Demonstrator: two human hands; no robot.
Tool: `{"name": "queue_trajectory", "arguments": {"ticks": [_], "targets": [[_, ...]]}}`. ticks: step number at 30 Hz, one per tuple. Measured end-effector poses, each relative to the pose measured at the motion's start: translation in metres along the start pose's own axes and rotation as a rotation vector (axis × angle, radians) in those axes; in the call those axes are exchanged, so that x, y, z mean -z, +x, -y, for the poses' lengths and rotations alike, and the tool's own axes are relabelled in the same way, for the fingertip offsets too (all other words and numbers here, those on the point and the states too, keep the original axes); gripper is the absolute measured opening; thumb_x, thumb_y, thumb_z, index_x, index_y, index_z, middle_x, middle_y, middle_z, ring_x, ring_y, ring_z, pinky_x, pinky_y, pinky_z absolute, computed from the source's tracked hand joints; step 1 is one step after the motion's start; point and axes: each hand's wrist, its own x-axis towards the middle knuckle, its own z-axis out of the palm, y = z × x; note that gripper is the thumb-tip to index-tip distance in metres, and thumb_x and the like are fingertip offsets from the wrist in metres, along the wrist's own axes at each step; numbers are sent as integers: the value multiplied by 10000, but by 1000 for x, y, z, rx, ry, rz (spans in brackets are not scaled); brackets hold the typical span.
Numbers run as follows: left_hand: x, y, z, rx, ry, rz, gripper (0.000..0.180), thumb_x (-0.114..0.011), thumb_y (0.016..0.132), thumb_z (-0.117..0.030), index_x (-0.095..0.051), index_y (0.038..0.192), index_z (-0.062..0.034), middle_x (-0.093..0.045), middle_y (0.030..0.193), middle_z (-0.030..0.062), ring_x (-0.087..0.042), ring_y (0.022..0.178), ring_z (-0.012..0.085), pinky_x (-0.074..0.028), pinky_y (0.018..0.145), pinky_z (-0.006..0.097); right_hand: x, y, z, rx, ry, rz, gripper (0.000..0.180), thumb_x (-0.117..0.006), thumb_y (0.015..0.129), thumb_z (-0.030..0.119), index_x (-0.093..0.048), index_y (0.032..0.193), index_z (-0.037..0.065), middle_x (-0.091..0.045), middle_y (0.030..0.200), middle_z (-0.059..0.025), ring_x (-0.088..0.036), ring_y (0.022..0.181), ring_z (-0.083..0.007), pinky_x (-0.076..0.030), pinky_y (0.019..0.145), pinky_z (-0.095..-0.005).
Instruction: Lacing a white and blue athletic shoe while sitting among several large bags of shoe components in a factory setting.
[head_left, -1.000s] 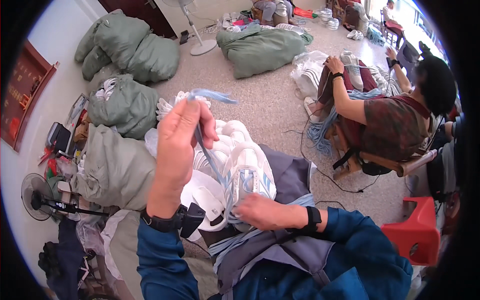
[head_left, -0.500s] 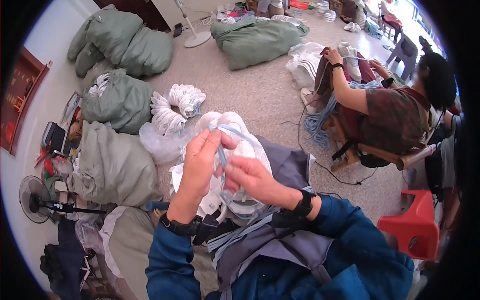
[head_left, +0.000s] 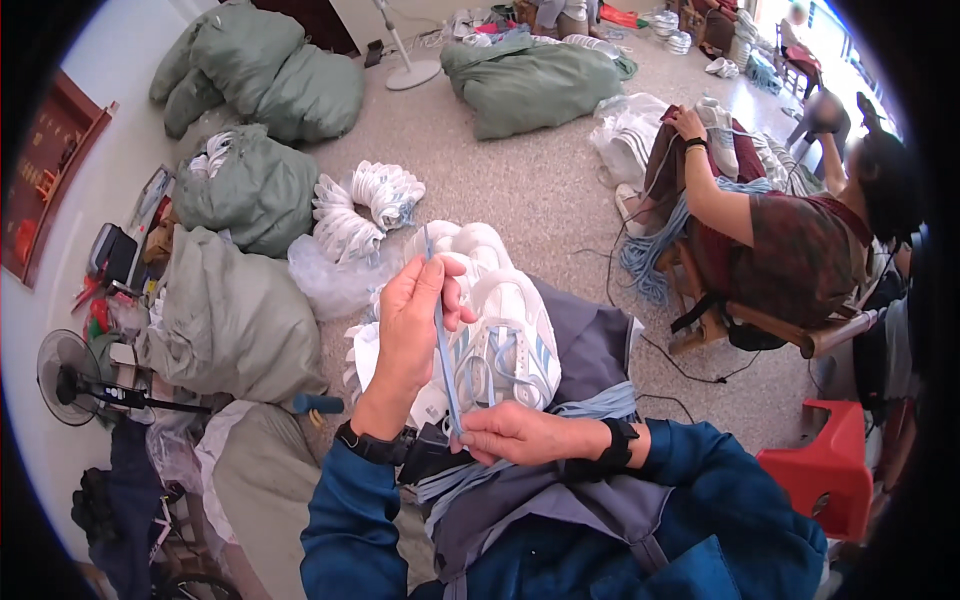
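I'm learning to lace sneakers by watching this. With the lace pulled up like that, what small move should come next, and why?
Probably guide the lace tip down into the next open eyelet. The left hand pinches the light blue lace taut and upright above the white sneaker, the right hand holds its lower end at the lap, and the shoe looks only partly laced.

You are sitting in a small shoe workshop: stuffed green sacks [head_left: 262, 85] are lining the floor [head_left: 545, 195], white shoes [head_left: 365, 205] are piling up, a co-worker [head_left: 790, 235] is lacing nearby.
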Motion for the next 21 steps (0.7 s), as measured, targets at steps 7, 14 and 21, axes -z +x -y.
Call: {"name": "queue_trajectory", "arguments": {"ticks": [7,14,21], "targets": [[4,-8,2,18,47,-60,273,-470,1056,-212,-568,1197,1,-485,669,-12,-436,519,71,-541,655,297,-2,-3,2,-19,17,11,275,-431,1067,206,-600,1031,-7,-533,661,-38,-533,629,-139,-459,635,-310],[19,-34,-19,18,-51,-97,306,-501,1029,-172,-537,1261,23,-506,679,2,-439,514,78,-531,667,317,0,-1,10,-26,-42,46,239,-460,1034,168,-602,1077,-19,-622,724,-81,-618,684,-205,-490,679,-347],[60,-101,-69,-234,-118,-223,336,-494,1032,-187,-535,1306,4,-566,762,43,-519,568,148,-526,722,391,5,-13,8,20,-158,96,253,-526,985,143,-612,1153,-26,-699,866,-135,-692,832,-264,-520,762,-358]]}}
